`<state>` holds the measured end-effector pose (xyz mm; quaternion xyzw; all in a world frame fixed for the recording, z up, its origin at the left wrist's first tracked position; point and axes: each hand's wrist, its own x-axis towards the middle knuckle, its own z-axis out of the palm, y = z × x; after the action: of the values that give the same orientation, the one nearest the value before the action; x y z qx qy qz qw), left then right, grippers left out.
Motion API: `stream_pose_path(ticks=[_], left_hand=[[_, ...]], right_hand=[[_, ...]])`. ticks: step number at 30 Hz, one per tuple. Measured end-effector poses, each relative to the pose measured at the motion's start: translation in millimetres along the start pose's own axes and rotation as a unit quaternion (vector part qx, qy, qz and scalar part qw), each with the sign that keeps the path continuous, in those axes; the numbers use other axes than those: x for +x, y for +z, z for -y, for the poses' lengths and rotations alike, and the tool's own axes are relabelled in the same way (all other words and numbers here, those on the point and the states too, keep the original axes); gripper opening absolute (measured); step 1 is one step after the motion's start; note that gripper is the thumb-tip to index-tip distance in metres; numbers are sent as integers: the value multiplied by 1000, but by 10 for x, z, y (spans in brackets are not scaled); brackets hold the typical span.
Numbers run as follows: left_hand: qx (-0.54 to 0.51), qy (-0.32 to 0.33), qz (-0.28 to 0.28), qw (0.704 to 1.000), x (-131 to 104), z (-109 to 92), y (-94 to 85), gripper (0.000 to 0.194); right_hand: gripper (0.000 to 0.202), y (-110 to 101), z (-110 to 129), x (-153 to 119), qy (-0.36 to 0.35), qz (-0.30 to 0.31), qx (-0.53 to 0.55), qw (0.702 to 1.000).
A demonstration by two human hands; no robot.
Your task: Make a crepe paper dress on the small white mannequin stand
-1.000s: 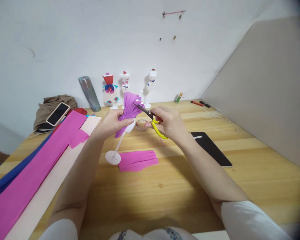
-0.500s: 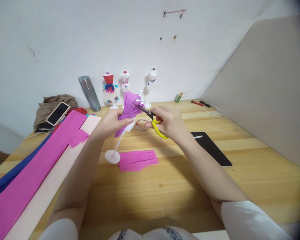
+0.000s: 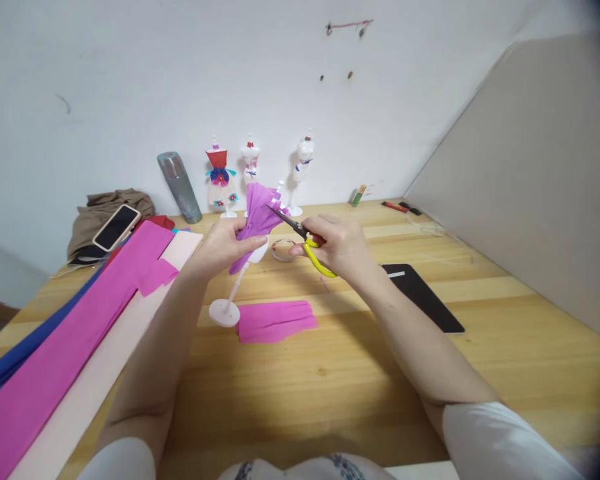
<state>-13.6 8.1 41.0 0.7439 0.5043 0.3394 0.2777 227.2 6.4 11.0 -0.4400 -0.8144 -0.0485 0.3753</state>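
My left hand (image 3: pixel 226 250) is closed around a small white mannequin (image 3: pixel 259 253) wrapped in pleated purple crepe paper (image 3: pixel 258 210). The mannequin tilts, its round white base (image 3: pixel 225 313) toward me. My right hand (image 3: pixel 337 248) grips yellow-handled scissors (image 3: pixel 320 261) by the loops. Their dark blades point left and lie against the right side of the purple paper; whether they cut into it I cannot make out. Below the base's right side a magenta crepe paper piece (image 3: pixel 279 321) lies flat on the wooden table (image 3: pixel 320 407). Behind the hands rests a roll of clear tape (image 3: pixel 283 250).
Against the wall stand a dressed mannequin (image 3: pixel 218 175), two barer mannequins (image 3: pixel 251 160) and a grey bottle (image 3: pixel 179 187). Long crepe paper strips (image 3: pixel 75 353), a phone (image 3: pixel 117 227) and brown cloth (image 3: pixel 93 213) occupy the left. A black tablet-like board (image 3: pixel 425 299) and a glue stick (image 3: pixel 359 195) lie right.
Almost nothing differs. The mannequin and its purple paper have shifted very slightly left, while both hands keep their hold and the blades stay at the paper.
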Motion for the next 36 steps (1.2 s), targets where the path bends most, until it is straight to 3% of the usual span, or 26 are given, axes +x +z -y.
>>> stream_pose_path(ticks=[16, 21, 31, 36], left_hand=[[69, 4, -59, 996, -9, -59, 16, 26], [116, -2, -107, 987, -24, -110, 45, 28], [246, -29, -248, 937, -30, -105, 279, 23], [295, -34, -275, 915, -34, -75, 399, 28]], right_hand=[[54, -74, 60, 20, 4, 17, 22, 1000], [56, -58, 72, 16, 26, 13, 34, 999], [44, -42, 246, -15, 70, 18, 46, 996], [40, -20, 331, -31, 106, 24, 39, 993]])
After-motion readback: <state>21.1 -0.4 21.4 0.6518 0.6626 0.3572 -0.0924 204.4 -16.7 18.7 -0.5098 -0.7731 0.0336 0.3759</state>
